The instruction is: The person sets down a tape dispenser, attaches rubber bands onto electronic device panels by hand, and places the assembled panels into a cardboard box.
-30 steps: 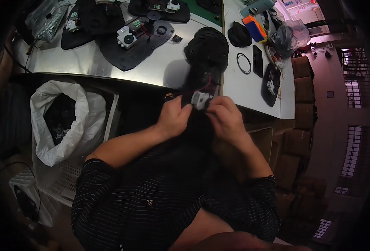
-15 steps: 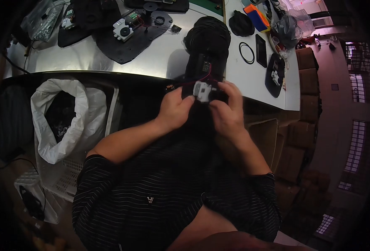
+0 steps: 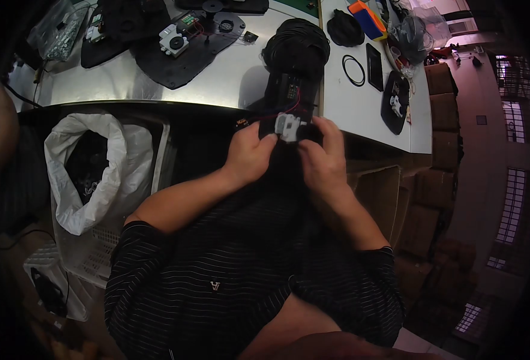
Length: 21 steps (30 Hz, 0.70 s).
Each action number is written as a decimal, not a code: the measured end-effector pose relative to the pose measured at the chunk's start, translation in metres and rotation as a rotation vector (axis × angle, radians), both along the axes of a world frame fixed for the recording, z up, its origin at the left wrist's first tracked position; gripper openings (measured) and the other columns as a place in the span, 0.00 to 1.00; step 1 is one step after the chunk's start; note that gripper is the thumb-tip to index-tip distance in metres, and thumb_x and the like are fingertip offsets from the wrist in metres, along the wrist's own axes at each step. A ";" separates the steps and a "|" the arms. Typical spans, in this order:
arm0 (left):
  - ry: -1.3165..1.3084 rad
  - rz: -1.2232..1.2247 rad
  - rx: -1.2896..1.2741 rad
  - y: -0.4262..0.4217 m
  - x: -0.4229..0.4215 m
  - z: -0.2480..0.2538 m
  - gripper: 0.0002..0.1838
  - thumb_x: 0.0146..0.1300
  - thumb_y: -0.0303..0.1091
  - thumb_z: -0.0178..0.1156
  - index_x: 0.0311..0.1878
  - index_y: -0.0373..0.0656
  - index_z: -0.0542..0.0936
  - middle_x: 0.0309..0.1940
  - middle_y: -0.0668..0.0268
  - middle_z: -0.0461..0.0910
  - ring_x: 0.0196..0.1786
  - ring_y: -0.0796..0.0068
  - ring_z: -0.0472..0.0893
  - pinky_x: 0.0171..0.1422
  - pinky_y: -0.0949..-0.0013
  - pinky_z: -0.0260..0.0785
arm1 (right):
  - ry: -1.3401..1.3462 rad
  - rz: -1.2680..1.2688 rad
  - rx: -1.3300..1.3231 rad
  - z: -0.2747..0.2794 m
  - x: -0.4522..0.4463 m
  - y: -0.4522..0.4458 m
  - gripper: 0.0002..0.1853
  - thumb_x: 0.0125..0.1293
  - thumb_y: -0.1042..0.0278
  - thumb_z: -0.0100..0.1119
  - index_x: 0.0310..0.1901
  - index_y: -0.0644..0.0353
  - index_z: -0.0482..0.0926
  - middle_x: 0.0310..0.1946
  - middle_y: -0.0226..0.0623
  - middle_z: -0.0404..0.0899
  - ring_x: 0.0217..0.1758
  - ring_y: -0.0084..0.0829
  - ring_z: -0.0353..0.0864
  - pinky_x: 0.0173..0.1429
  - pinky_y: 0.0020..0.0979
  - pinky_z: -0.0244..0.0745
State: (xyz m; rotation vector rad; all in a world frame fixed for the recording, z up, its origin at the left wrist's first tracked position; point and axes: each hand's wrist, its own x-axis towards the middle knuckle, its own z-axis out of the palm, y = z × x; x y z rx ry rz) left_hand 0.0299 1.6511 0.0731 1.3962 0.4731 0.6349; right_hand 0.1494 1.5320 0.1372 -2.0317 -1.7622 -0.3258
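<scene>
A dark panel (image 3: 278, 95) carries a white plastic module (image 3: 289, 127) and thin red wires, and it stretches over the table's front edge toward my body. My left hand (image 3: 247, 155) is closed on the panel's left side, its thumb beside the module. On the opposite side my right hand (image 3: 326, 157) grips the panel, with fingers over the edge and the thumb close to the module. Small parts under the fingertips are blurred and dark. Just beyond the panel lies a coiled bundle of black cord (image 3: 296, 47).
Another black panel (image 3: 178, 63) with a white module rests on the metal table (image 3: 121, 84). At right are a smaller panel (image 3: 397, 102), a black ring (image 3: 353, 71) and an orange-blue object (image 3: 368, 21). A white sack (image 3: 121, 171) stands below left. Another person's arm (image 3: 4, 126) shows far left.
Another person's arm has come into view at the far left. My hands keep hold of the panel, with the right fingers shifted slightly around its edge.
</scene>
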 end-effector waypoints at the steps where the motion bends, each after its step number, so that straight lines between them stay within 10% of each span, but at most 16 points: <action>1: 0.032 -0.022 0.009 0.002 -0.002 0.003 0.11 0.61 0.28 0.52 0.44 0.37 0.79 0.26 0.64 0.79 0.29 0.75 0.77 0.36 0.71 0.69 | 0.001 -0.001 0.000 -0.001 -0.001 -0.001 0.11 0.43 0.82 0.66 0.31 0.67 0.78 0.52 0.55 0.71 0.57 0.53 0.72 0.59 0.44 0.70; 16: -0.086 -0.117 -0.262 0.011 -0.007 -0.009 0.13 0.62 0.26 0.50 0.48 0.35 0.78 0.38 0.64 0.82 0.41 0.76 0.80 0.49 0.72 0.71 | 0.322 -0.168 0.224 -0.011 0.030 -0.027 0.18 0.52 0.81 0.61 0.47 0.68 0.75 0.53 0.52 0.73 0.56 0.45 0.75 0.58 0.36 0.70; 21: -0.172 -0.190 -0.415 0.011 -0.009 -0.009 0.15 0.63 0.23 0.49 0.52 0.34 0.76 0.44 0.64 0.80 0.46 0.76 0.78 0.53 0.73 0.70 | 1.334 -0.321 0.084 -0.036 0.029 -0.028 0.19 0.64 0.77 0.53 0.57 0.68 0.69 0.54 0.41 0.74 0.54 0.30 0.76 0.58 0.30 0.72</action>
